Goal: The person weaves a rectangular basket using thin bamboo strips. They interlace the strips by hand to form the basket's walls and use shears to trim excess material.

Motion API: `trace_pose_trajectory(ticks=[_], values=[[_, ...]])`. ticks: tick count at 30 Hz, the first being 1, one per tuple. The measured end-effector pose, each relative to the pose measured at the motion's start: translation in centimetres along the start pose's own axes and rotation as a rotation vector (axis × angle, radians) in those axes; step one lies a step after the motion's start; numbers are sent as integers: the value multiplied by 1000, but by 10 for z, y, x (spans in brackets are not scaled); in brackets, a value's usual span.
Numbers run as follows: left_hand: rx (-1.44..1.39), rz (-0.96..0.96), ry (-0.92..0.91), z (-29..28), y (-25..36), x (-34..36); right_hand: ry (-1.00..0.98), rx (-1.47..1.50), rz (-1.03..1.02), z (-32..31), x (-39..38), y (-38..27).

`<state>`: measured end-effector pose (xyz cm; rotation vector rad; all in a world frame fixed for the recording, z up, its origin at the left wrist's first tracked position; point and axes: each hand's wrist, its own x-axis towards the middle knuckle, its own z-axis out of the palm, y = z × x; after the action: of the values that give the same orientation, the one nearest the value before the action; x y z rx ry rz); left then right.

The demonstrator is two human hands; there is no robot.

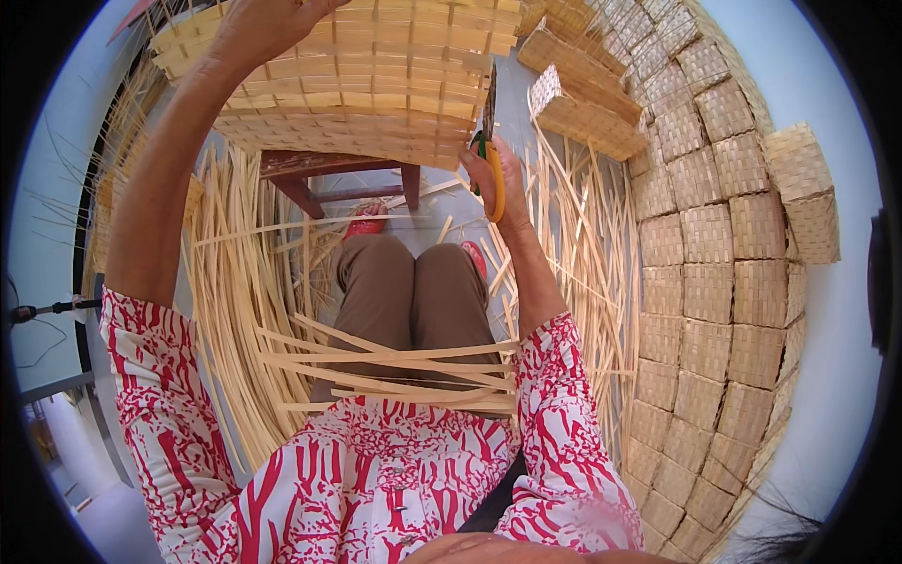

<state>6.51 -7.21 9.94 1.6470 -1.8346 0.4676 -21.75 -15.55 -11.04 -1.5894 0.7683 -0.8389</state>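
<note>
A woven mat of pale flat strips (348, 89) rests on a low red-brown wooden stool (287, 167) in front of my knees. My left hand (268, 28) lies over the mat's far left part, and the picture's top edge cuts off most of its fingers. In my right hand (507, 183), closed around the handles, is a pair of scissors (495, 179) with orange and green grips. Their dark blades point away from me along the mat's right edge. Several loose strips (404, 358) lie across my lap.
Long loose strips (235, 273) cover the floor at left, and more strips (587, 244) lie at right. Woven boxes (709, 230) stand stacked along the right wall. Another woven box (583, 113) sits beyond my right hand. A thin black rod (56, 307) juts in at left.
</note>
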Motion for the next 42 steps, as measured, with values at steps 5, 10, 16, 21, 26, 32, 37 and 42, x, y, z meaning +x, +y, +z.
trace_pose_trajectory(ticks=[5, 10, 16, 21, 26, 32, 37, 42], values=[[-24, -54, -5, -3, 3, -2, 23, -50, -41, 2, 3, -2], [14, 17, 12, 0, 1, -1, 110, -106, -173, 6, -1, 3], [-28, -45, -11, 5, 7, 4, 179, -190, -234, 5, -6, 4], [-1, -14, -10, -1, 3, 1, 175, -176, -243, 13, -6, 0], [6, -76, -46, -7, 5, -1, 150, -227, -227, 17, -7, 1], [12, -92, -65, -18, 8, -2, 99, -185, -174, 19, 0, -15], [-35, -44, -37, 1, 12, 4, 145, -265, -139, -1, -1, -8], [-48, -66, -48, -1, 11, 2, 200, -278, -249, 2, -7, 1]])
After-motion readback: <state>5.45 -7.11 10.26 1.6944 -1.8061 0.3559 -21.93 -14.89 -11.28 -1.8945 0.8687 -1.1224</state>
